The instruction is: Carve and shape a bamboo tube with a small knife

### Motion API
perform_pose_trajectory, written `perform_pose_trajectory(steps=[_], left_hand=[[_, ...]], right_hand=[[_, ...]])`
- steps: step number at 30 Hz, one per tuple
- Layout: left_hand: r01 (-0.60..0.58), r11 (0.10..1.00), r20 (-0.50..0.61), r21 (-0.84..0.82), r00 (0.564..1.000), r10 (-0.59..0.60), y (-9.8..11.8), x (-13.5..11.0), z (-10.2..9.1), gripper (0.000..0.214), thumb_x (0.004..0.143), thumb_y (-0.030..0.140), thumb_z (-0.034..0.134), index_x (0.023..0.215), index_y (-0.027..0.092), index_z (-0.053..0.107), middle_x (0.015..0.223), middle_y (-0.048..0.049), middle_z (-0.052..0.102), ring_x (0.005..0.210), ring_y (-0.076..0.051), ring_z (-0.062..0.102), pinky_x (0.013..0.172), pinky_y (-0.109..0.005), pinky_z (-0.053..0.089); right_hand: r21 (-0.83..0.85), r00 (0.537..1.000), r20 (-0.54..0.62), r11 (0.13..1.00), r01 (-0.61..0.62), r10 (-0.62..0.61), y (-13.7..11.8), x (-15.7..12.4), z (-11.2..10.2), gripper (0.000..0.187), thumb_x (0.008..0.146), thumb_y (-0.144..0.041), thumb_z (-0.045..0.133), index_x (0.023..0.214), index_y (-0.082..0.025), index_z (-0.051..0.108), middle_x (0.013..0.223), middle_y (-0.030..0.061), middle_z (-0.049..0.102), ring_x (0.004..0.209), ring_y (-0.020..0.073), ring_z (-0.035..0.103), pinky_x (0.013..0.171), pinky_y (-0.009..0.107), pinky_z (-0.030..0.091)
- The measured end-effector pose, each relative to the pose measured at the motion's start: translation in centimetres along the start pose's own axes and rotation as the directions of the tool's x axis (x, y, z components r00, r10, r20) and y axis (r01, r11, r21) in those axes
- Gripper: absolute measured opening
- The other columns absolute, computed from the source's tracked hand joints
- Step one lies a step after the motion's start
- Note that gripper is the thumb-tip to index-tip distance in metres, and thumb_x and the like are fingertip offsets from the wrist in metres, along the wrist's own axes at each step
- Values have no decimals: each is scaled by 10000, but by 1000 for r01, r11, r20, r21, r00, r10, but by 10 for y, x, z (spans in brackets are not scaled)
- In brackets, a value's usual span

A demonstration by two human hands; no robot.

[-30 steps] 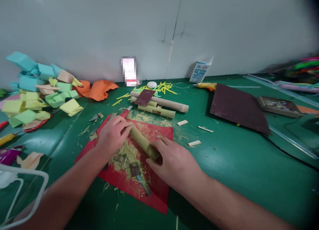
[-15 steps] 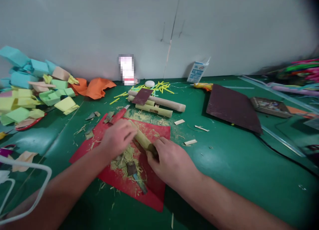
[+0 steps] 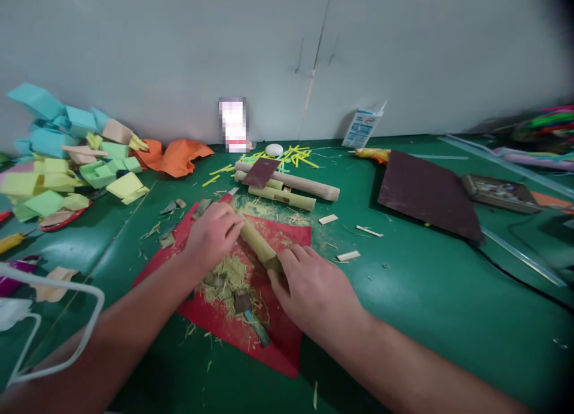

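Note:
A pale bamboo tube (image 3: 259, 241) lies at a slant between my hands, above a red sheet (image 3: 278, 342). My right hand (image 3: 311, 282) is wrapped round its near end. Closed at the far end of the tube is my left hand (image 3: 213, 233), its fingertips touching the bamboo; whether a small piece also sits in those fingers is hidden. Shavings, yellowish dust and worn dark scraps (image 3: 243, 301) are scattered on the sheet beneath. Just past my left hand, a red-handled knife (image 3: 232, 195) shows partly.
More bamboo tubes (image 3: 305, 184) lie ahead under a maroon sandpaper piece (image 3: 260, 173). A larger dark sheet (image 3: 428, 195) and a small tray (image 3: 500, 194) are right. Folded coloured paper (image 3: 54, 174) is piled left. A white wire frame (image 3: 96, 318) crosses near my left forearm.
My left hand has shifted slightly away from me, toward the far end of the bamboo tube. My right hand keeps its hold. The whole view has shifted a little.

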State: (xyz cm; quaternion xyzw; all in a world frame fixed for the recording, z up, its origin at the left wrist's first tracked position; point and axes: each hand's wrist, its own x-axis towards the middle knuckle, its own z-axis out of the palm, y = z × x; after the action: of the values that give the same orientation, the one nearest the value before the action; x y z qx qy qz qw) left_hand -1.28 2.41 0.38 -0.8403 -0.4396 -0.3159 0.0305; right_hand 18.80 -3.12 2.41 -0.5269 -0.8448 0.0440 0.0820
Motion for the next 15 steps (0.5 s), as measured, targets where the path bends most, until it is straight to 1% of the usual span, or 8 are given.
perform_pose_trajectory(steps=[4, 5, 7, 9, 10, 13, 14, 15], left_hand=[[-156, 975, 122, -160, 977, 177, 10, -6, 1, 156, 927, 213, 519, 891, 160, 661, 840, -54, 611, 822, -177, 543, 749, -323, 474], [-157, 975, 119, -155, 977, 176, 10, -6, 1, 160, 929, 213, 515, 890, 162, 662, 837, -54, 612, 820, -177, 544, 751, -326, 473], [-78, 994, 39, -78, 996, 81, 5, -4, 1, 180, 930, 221, 516, 843, 157, 661, 814, -56, 604, 808, -181, 545, 745, -337, 468], [-10, 1000, -22, -15, 1000, 10, 1, -2, 0, 181, 923, 221, 525, 829, 149, 661, 814, -63, 601, 809, -190, 544, 745, -351, 461], [-17, 1000, -7, -15, 1000, 17, 1, -2, 0, 183, 922, 219, 522, 825, 147, 660, 816, -66, 601, 810, -192, 542, 742, -351, 459], [-152, 980, 124, -129, 978, 168, 6, -2, 1, 186, 922, 216, 515, 817, 159, 657, 812, -59, 602, 800, -182, 533, 718, -323, 458], [-167, 975, 136, -148, 973, 188, 6, -2, 2, 180, 920, 216, 517, 821, 164, 659, 816, -57, 603, 802, -180, 532, 724, -322, 458], [-158, 978, 121, -134, 977, 174, 6, -1, 2, 190, 921, 217, 514, 809, 162, 657, 803, -54, 601, 789, -179, 528, 726, -326, 456]], right_hand=[[12, 998, 8, 998, 66, -66, 2, 1, 1, 92, 807, -222, 628, 863, -149, 635, 861, 81, 659, 839, 246, 611, 670, 330, 452], [19, 997, 1, 997, 71, -71, 3, 1, 1, 82, 813, -216, 620, 854, -147, 638, 850, 79, 660, 836, 238, 610, 683, 325, 452], [36, 999, -18, 998, 46, -46, 4, 2, 1, 103, 841, -231, 586, 840, -145, 643, 841, 82, 663, 830, 227, 610, 696, 318, 449], [57, 1000, -20, 998, 2, -1, 5, 2, 1, 133, 854, -250, 565, 827, -148, 645, 836, 82, 664, 815, 221, 613, 684, 314, 443], [68, 1000, -14, 998, -17, 18, 5, 2, 2, 134, 852, -253, 564, 822, -152, 646, 835, 79, 665, 806, 219, 615, 673, 311, 438], [89, 999, 2, 995, -36, 36, 6, 2, 2, 127, 843, -252, 564, 820, -159, 648, 837, 70, 669, 799, 214, 619, 656, 304, 421], [92, 999, 1, 995, -36, 36, 7, 2, 1, 132, 846, -253, 558, 821, -161, 648, 837, 68, 670, 798, 211, 619, 655, 302, 415], [91, 999, 2, 995, -48, 48, 7, 2, 1, 131, 841, -256, 560, 818, -161, 648, 828, 67, 669, 791, 208, 618, 646, 300, 408]])
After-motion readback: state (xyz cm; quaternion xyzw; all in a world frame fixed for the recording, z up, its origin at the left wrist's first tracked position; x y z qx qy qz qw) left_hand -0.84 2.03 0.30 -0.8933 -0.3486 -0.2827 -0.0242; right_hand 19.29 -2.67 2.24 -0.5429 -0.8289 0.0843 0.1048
